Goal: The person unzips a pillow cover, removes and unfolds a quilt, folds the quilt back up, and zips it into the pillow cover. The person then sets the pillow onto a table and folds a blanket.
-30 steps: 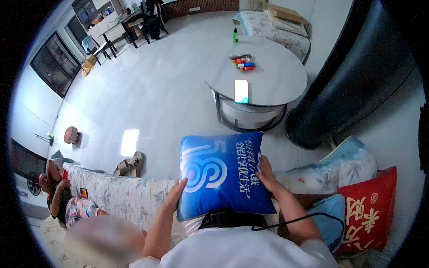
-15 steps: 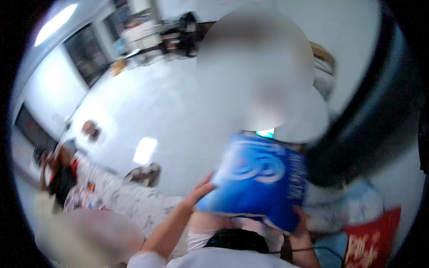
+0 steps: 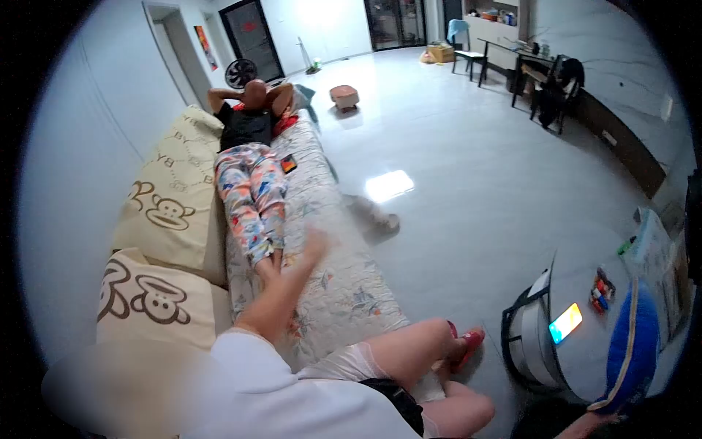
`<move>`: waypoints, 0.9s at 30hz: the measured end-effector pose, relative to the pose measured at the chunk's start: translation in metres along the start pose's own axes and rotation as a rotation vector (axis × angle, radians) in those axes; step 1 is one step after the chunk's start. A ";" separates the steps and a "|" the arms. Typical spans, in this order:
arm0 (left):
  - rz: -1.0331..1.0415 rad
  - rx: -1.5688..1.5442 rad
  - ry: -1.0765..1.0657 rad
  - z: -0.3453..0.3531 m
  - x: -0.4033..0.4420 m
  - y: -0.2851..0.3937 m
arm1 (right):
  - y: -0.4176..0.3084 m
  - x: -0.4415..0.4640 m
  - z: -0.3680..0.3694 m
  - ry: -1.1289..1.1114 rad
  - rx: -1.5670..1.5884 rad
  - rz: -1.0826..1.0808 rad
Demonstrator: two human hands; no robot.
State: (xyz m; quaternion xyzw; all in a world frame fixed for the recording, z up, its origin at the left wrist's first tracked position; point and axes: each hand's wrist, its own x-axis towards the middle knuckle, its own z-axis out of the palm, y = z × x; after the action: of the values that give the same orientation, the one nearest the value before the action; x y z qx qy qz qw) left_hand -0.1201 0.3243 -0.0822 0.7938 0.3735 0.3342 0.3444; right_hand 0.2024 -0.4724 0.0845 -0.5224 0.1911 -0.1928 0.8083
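Note:
My left hand (image 3: 316,247) is stretched out over the sofa's floral cover, near the feet of a person lying there; motion smears its fingers, and nothing shows in it. At the lower right edge, my right hand (image 3: 585,424) grips the bottom of a blue cushion (image 3: 630,351), which stands on edge with its pale seam toward me. The cushion is beside a round white table (image 3: 578,369) that carries a lit phone (image 3: 565,323). My right fingers are partly cut off by the frame.
The sofa (image 3: 358,293) holds cream monkey-print cushions (image 3: 168,205), a lying person (image 3: 252,168) and a dark phone (image 3: 289,163). A brown stool (image 3: 344,96), chairs (image 3: 468,55) and a desk (image 3: 504,50) stand farther off on the pale floor. Small red packets (image 3: 602,290) lie on the table.
The view has swung left toward the sofa. My left hand has let go of the blue cushion and reached out left. The cushion has moved to my right side, held by my right hand.

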 end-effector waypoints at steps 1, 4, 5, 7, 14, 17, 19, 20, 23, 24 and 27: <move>-0.157 0.267 0.270 -0.039 0.013 0.004 | 0.001 0.026 -0.004 0.038 -0.011 -0.039; -0.634 0.600 0.557 -0.124 0.006 0.016 | 0.009 0.100 -0.025 0.125 -0.013 -0.093; -0.679 0.641 0.460 -0.130 -0.007 0.019 | 0.017 0.119 -0.032 0.147 -0.004 -0.092; -0.692 0.730 0.195 -0.126 -0.034 0.025 | 0.034 0.150 -0.046 0.175 0.022 -0.080; 0.390 1.087 -0.354 -0.068 -0.074 0.115 | 0.055 0.125 -0.028 0.178 0.144 -0.033; 0.450 0.995 -0.430 -0.027 -0.059 0.136 | 0.059 0.115 -0.012 0.187 0.227 -0.018; 0.447 0.897 -0.524 0.000 -0.072 0.153 | 0.075 0.120 -0.019 0.366 0.166 0.090; 0.468 0.822 -0.629 0.016 -0.077 0.161 | 0.094 0.127 -0.029 0.355 0.083 0.127; 0.283 0.575 -0.937 0.064 -0.080 0.222 | 0.134 0.122 -0.056 0.207 -0.058 0.297; 0.157 0.329 -1.046 0.082 -0.068 0.237 | 0.135 0.112 -0.057 0.226 -0.044 0.339; 0.501 0.345 -0.963 0.151 -0.019 0.330 | 0.152 0.073 -0.086 0.217 0.001 0.383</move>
State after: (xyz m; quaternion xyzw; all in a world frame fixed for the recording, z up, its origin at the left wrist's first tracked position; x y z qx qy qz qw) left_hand 0.1090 0.1040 0.0938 0.9658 0.0239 -0.0598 0.2512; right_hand 0.2379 -0.5180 -0.0959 -0.4525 0.3728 -0.0910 0.8050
